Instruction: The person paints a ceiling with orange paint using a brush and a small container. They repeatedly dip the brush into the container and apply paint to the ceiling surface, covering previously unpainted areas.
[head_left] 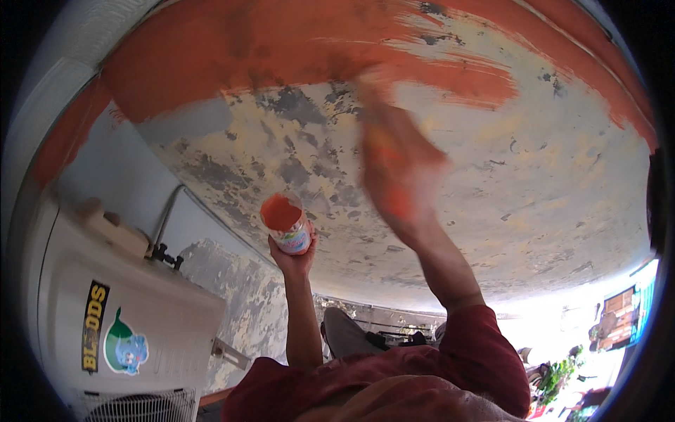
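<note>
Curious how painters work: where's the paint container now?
In the head view, left of centre, the paint container is in the left hand, before the patchy wall.

Paint in the jar, right grip to its right, wall behind both, fan unit farther left.

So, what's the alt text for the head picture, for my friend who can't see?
A person paints a patchy wall orange: the blurred right fingers seem to hold a brush. The left fingers hold a labelled tub of orange paint. A pale, stickered fan unit stands at left.
</note>
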